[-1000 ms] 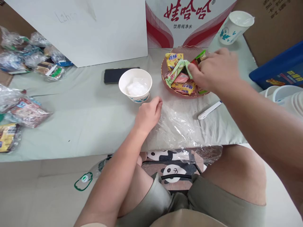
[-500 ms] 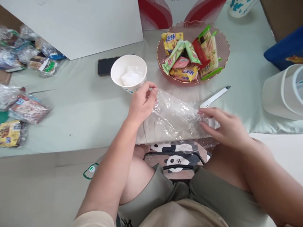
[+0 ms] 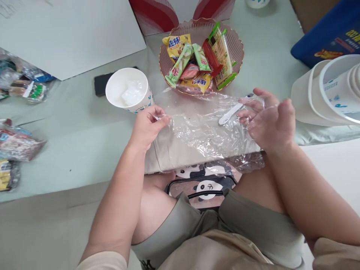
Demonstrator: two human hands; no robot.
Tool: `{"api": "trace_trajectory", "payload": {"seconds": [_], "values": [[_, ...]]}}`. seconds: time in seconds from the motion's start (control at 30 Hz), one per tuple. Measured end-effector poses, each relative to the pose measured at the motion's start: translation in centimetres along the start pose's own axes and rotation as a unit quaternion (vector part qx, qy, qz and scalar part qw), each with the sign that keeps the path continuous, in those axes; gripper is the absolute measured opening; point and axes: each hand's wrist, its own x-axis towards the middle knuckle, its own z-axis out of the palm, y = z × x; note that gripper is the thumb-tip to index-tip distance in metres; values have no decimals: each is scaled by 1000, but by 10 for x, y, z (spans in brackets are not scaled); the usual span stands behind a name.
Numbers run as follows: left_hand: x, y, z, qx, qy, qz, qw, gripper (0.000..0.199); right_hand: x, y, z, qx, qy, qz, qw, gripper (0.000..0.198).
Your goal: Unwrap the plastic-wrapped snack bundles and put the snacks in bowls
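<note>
My left hand (image 3: 149, 125) pinches the edge of a clear plastic bag (image 3: 197, 138) between thumb and fingers. The thin film stretches across the table's front edge to my right hand (image 3: 270, 122). That hand is open, palm up with its fingers apart, and film lies over the fingers, apparently inside the bag. A white utility knife (image 3: 232, 113) lies beside the right fingers, partly behind the film. Just beyond my left hand stands a paper cup (image 3: 114, 88) holding crumpled, whitish clear plastic (image 3: 132, 92).
A pink glass bowl (image 3: 239, 56) of wrapped snacks stands beyond the bag. Behind the cup lies a dark phone (image 3: 101, 84). White buckets (image 3: 303, 90) with paper cups stand at right by a blue package (image 3: 312, 41). Bagged snacks (image 3: 21, 142) lie at left. A white box (image 3: 98, 33) stands behind.
My right hand has turned palm up, spread its fingers and entered the film, pulling it wider. My left hand keeps its pinch. The view has shifted right.
</note>
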Motion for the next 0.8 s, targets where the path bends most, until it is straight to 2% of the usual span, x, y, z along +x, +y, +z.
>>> {"api": "trace_trajectory", "payload": {"seconds": [0.07,0.1,0.13,0.2,0.27,0.33,0.4,0.43,0.5,0.6,0.73,0.8], "values": [[0,4,3,-78,24,-5,997,31,-5,3,-4,0,-48,-10,999,71],[-1,6,3,-111,28,-12,993,32,-8,6,-5,-23,-44,-16,999,74],[-1,9,4,-135,27,-23,990,33,-10,10,-5,-59,-30,-18,998,69],[-3,12,4,-161,5,-56,985,37,-12,16,-1,-142,13,-26,989,39],[-5,14,3,-144,-52,-109,982,46,-11,18,4,-194,50,-80,976,13],[-6,14,2,-98,-97,-146,980,51,-9,18,8,-187,76,-179,963,11],[-6,12,2,-69,-84,-135,985,47,-8,15,10,-163,75,-234,955,22],[-6,10,2,-66,-63,-121,988,45,-8,14,9,-163,54,-225,959,32],[-4,7,2,-71,-26,-104,992,41,-9,13,5,-188,-13,-155,970,44],[-1,0,1,-76,7,-94,993,37,-11,11,1,-223,-80,-90,967,25],[0,-5,0,-114,31,-30,993,34,-15,9,4,-231,-124,-41,964,35],[-1,-3,-1,-129,29,-15,991,36,-18,9,6,-265,-143,-22,953,28]]}}
